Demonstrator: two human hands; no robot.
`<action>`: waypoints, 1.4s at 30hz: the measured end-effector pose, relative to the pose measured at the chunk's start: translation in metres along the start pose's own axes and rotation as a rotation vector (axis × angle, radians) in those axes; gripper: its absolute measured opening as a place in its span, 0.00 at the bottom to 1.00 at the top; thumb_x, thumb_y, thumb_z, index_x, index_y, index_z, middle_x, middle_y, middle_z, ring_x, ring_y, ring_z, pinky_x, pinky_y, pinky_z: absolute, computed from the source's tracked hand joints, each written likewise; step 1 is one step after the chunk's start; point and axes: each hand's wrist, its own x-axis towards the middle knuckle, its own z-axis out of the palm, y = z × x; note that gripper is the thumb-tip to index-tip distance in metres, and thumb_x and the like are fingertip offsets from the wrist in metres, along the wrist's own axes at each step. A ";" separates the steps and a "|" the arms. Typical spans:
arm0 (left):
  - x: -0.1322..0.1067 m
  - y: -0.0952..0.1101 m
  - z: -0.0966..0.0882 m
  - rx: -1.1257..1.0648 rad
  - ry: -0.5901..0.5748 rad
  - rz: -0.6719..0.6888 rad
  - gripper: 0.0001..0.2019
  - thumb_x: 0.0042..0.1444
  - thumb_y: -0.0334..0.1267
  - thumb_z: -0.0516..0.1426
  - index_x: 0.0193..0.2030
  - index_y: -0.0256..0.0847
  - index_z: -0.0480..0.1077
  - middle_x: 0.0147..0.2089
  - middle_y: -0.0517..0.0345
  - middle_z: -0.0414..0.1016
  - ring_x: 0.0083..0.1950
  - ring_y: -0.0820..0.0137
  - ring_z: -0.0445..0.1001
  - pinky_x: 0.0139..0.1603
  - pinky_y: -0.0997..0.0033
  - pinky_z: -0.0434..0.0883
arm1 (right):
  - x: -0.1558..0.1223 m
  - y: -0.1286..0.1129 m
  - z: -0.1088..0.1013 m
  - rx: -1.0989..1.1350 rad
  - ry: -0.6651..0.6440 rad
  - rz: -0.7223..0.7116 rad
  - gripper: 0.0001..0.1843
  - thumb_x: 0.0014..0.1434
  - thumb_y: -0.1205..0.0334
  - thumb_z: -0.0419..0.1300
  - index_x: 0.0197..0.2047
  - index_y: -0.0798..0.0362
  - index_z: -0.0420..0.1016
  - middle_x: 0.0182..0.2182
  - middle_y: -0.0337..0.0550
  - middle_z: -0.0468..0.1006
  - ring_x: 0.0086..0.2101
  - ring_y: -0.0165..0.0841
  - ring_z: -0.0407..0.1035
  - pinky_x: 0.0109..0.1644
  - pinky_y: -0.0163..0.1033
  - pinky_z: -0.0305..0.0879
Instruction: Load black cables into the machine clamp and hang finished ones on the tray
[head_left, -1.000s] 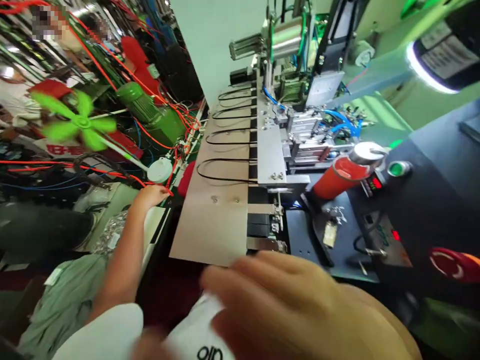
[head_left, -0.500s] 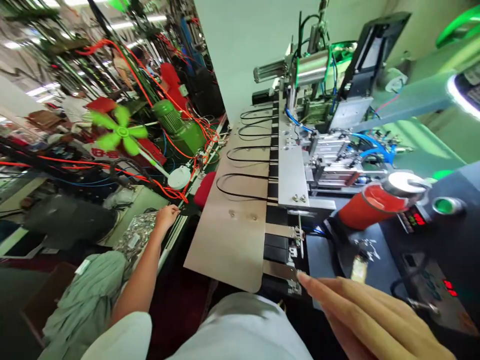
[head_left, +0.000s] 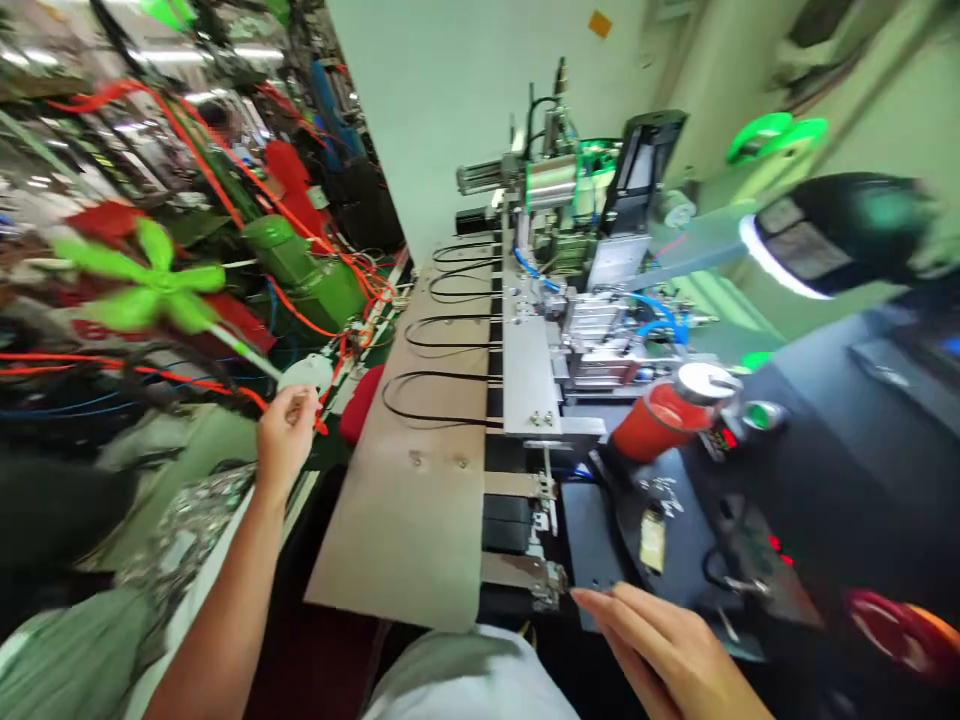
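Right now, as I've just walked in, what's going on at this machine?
Someone has both bare hands out at a bench machine. The left hand is curled near the green fan; the right hand reaches toward a metal fitting. Whether either grip holds anything is unclear. Four black loops lie over a flat plate, and a red bottle stands on the right.

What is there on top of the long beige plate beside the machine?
Four black loops extend over the beige plate, which also shows small fasteners. The loops' ends disappear at the silver bar and cannot be seen.
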 end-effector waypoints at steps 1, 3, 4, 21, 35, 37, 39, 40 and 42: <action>-0.004 0.028 0.005 -0.092 -0.067 0.083 0.18 0.63 0.48 0.46 0.47 0.39 0.70 0.37 0.55 0.75 0.33 0.71 0.72 0.32 0.76 0.68 | 0.005 -0.003 0.000 0.010 0.001 0.050 0.15 0.66 0.70 0.48 0.49 0.51 0.73 0.25 0.41 0.74 0.24 0.30 0.71 0.27 0.30 0.68; -0.021 0.084 0.014 -0.293 -0.346 0.332 0.16 0.61 0.48 0.51 0.41 0.40 0.73 0.34 0.57 0.74 0.31 0.73 0.71 0.29 0.78 0.66 | 0.017 -0.004 0.002 0.056 0.058 0.142 0.14 0.65 0.71 0.49 0.47 0.51 0.73 0.29 0.42 0.76 0.28 0.30 0.72 0.31 0.31 0.69; -0.034 0.110 0.018 -0.350 -0.520 0.460 0.14 0.61 0.47 0.53 0.39 0.40 0.74 0.33 0.57 0.74 0.30 0.74 0.70 0.29 0.78 0.65 | 0.023 -0.003 0.005 0.090 0.117 0.180 0.13 0.65 0.71 0.50 0.47 0.51 0.73 0.30 0.42 0.76 0.30 0.30 0.73 0.33 0.31 0.69; -0.111 0.164 0.046 -0.294 -0.673 1.090 0.13 0.67 0.41 0.50 0.38 0.40 0.73 0.35 0.58 0.71 0.33 0.75 0.71 0.32 0.78 0.66 | 0.043 0.003 0.043 0.497 0.544 0.461 0.07 0.62 0.64 0.59 0.32 0.54 0.75 0.27 0.39 0.73 0.26 0.28 0.65 0.29 0.32 0.63; -0.103 0.171 0.046 -0.381 -1.110 0.905 0.11 0.64 0.37 0.52 0.32 0.38 0.72 0.28 0.61 0.71 0.30 0.74 0.67 0.31 0.76 0.61 | 0.043 0.007 0.027 0.660 0.218 0.586 0.15 0.60 0.57 0.60 0.24 0.55 0.69 0.20 0.34 0.64 0.23 0.26 0.56 0.26 0.32 0.52; -0.106 0.173 0.049 -0.460 -1.012 0.775 0.13 0.64 0.38 0.52 0.30 0.38 0.71 0.28 0.61 0.70 0.30 0.74 0.67 0.32 0.76 0.62 | 0.048 0.003 0.039 0.570 0.466 0.571 0.14 0.62 0.57 0.58 0.26 0.55 0.70 0.21 0.36 0.66 0.24 0.27 0.58 0.27 0.33 0.54; -0.111 0.175 0.051 -0.533 -0.974 0.659 0.13 0.63 0.39 0.52 0.29 0.37 0.70 0.28 0.61 0.70 0.30 0.74 0.67 0.32 0.76 0.63 | 0.054 -0.002 0.055 0.468 0.672 0.530 0.13 0.64 0.58 0.56 0.28 0.54 0.69 0.23 0.37 0.67 0.24 0.28 0.59 0.27 0.33 0.56; -0.114 0.176 0.052 -0.561 -0.969 0.616 0.13 0.63 0.40 0.53 0.29 0.37 0.70 0.27 0.61 0.70 0.30 0.74 0.67 0.31 0.76 0.63 | 0.056 -0.004 0.062 0.414 0.748 0.510 0.13 0.64 0.59 0.56 0.28 0.53 0.68 0.23 0.37 0.67 0.24 0.28 0.60 0.27 0.33 0.56; -0.118 0.177 0.053 -0.601 -0.955 0.569 0.14 0.63 0.41 0.53 0.28 0.37 0.70 0.27 0.61 0.70 0.29 0.75 0.67 0.31 0.76 0.63 | 0.058 -0.006 0.074 0.305 0.843 0.480 0.12 0.65 0.61 0.54 0.29 0.53 0.66 0.22 0.36 0.66 0.23 0.28 0.59 0.27 0.33 0.56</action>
